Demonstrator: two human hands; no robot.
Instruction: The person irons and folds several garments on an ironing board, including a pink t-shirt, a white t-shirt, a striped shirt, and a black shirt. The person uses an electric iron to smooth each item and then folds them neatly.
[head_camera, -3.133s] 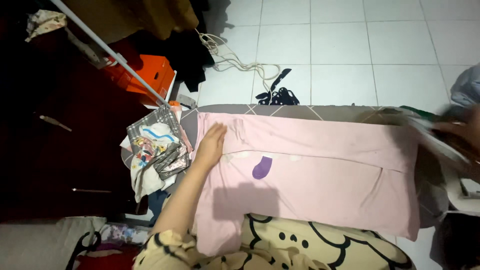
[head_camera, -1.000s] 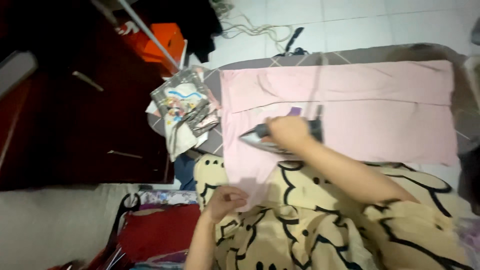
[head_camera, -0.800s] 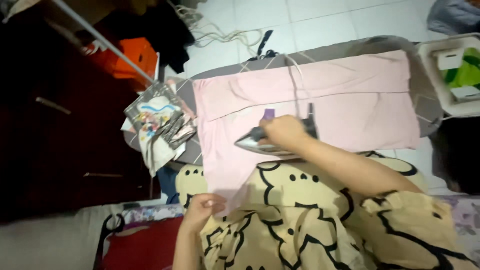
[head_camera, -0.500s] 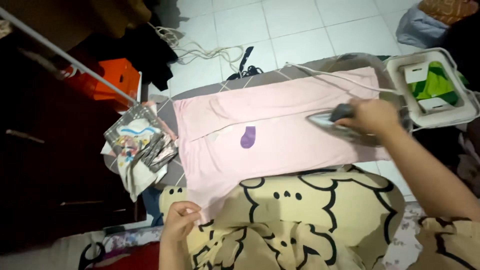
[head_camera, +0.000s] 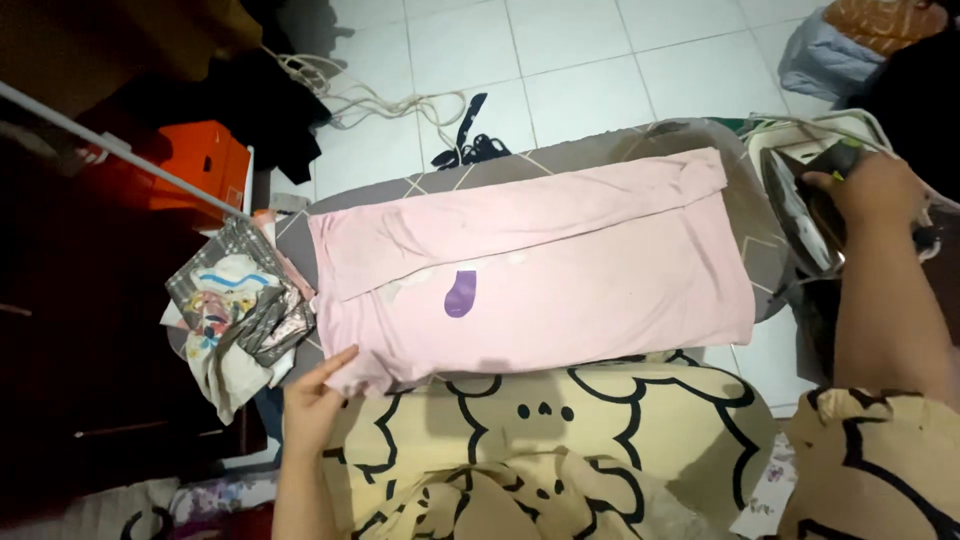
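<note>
A pink garment with a small purple patch lies folded flat along a grey ironing board. My left hand pinches the garment's near left corner. My right hand grips the handle of a clothes iron, which stands tilted on the white rest at the board's right end, off the garment. A cream sheet with black cartoon outlines covers my lap below the board.
A crumpled printed cloth hangs off the board's left end. An orange box, dark clothes and a white rod sit at the left. Cords lie on the white tiled floor, with a clothes pile at the top right.
My right hand has carried the iron from the middle of the pink garment rightward onto the rest at the board's end. My left hand moved to the garment's near left corner.
</note>
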